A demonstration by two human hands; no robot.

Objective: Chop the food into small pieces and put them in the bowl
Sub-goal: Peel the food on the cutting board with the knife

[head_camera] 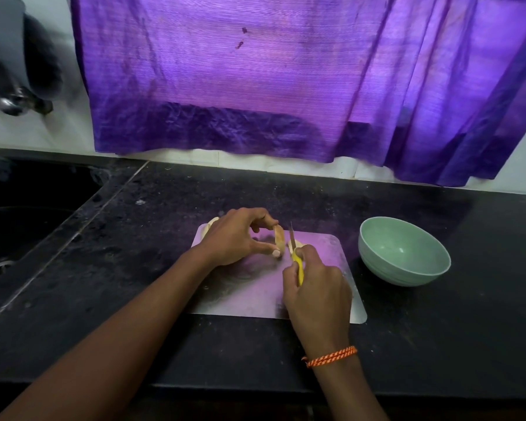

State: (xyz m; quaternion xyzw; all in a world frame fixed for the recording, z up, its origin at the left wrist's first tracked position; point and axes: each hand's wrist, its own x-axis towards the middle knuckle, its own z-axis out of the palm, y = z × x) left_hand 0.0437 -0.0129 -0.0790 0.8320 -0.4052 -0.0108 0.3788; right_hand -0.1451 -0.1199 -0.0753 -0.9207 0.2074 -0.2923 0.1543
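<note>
A pale cutting board [255, 290] lies on the black counter. My left hand [237, 238] pinches a tan, light-fleshed piece of food [279, 240] upright between thumb and fingers at the board's far side. My right hand [313, 287] grips a yellow-handled knife [298, 267]; its blade points away from me, just right of that piece. A cut slice [298, 245] lies right of the blade, and another piece [211, 223] shows behind my left hand. The green bowl [403, 252] stands right of the board, with nothing in it.
A dark sink [28, 214] is sunk into the counter at left, with a tap [16, 101] above it. A purple curtain [286, 80] hangs over the back wall. The counter's front edge [255, 387] runs below my wrists.
</note>
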